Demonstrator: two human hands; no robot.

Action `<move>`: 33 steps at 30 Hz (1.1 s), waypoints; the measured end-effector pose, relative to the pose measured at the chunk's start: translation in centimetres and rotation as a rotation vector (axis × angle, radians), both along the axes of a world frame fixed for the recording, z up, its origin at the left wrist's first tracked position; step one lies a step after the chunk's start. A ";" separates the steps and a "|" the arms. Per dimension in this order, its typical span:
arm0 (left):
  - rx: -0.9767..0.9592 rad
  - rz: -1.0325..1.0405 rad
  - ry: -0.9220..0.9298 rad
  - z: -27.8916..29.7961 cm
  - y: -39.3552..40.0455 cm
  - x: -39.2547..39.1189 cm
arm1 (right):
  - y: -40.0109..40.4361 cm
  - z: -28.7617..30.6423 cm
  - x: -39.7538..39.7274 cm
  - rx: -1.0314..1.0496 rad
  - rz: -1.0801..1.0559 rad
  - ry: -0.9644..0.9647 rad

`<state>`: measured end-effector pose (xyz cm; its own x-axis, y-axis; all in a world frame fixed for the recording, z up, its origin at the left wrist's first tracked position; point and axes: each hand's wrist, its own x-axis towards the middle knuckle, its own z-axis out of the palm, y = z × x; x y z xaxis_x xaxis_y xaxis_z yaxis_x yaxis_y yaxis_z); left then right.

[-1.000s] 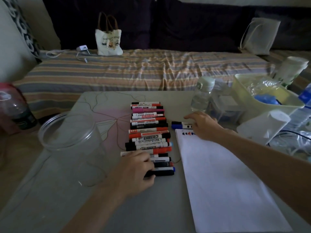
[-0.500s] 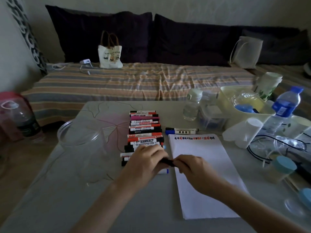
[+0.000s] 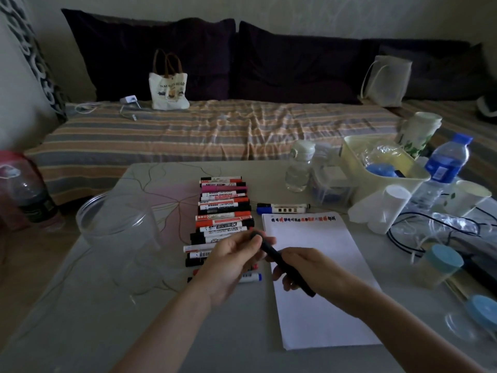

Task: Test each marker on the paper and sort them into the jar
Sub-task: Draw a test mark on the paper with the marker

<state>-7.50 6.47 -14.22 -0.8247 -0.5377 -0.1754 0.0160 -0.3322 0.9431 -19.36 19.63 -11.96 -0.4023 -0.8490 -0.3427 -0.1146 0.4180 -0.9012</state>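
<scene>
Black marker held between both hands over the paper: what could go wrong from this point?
1. The left hand pinches the cap end while the right hand grips the black marker; a sudden release could streak the paper away from the test marks.
2. The marker row lies under the left hand; a jolt could scatter it.

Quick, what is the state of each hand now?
Left hand: pinches the cap end of the black marker.
Right hand: grips the same marker's barrel.

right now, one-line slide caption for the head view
Both hands hold a black marker over the paper, beside the marker row and empty clear jar.
</scene>
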 end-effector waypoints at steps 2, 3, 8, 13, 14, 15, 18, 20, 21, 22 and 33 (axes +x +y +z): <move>0.118 0.019 0.026 -0.1 0.3 -0.6 | -0.4 -0.6 0.3 -0.025 -0.035 0.017; 0.203 0.037 0.066 -0.1 0.4 -0.9 | -0.6 -1.0 0.4 -0.033 -0.063 0.034; 0.281 0.217 0.010 -1.1 1.1 -2.5 | -0.9 -3.1 0.7 -0.075 -0.175 0.331; 0.051 0.475 -0.024 -1.6 -2.9 -2.3 | 0.7 -4.2 -0.5 -0.123 -0.250 0.611; -0.134 0.396 -0.060 -1.8 -2.9 -2.2 | 0.8 -4.2 -1.0 -0.104 -0.250 0.585; -0.332 0.301 -0.103 -2.2 -2.7 -2.2 | 0.6 -4.2 -1.3 -0.094 -0.231 0.545; -0.834 0.174 -0.163 -3.9 -2.3 -3.1 | -0.6 -4.4 -2.1 -0.157 -0.185 0.500; -1.036 0.155 -0.173 -4.6 -2.9 -3.7 | -1.2 -4.4 -3.1 -0.225 -0.193 0.501; -1.113 0.140 -0.179 -4.9 -3.3 -4.0 | -1.4 -4.3 -3.7 -0.240 -0.194 0.483; -1.180 0.117 -0.187 -5.1 -3.6 -4.3 | -1.6 -4.2 -4.2 -0.254 -0.205 0.423; -1.644 0.019 -0.299 -7.5 -5.6 -8.0 | -2.6 -5.1 -9.3 -0.430 -0.536 -0.259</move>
<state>-15.47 0.91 -21.76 -0.8600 -0.3055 0.4088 -0.2245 0.9458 0.2347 -28.63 17.08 -17.06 -0.7512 -0.6393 -0.1641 0.2454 -0.0397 -0.9686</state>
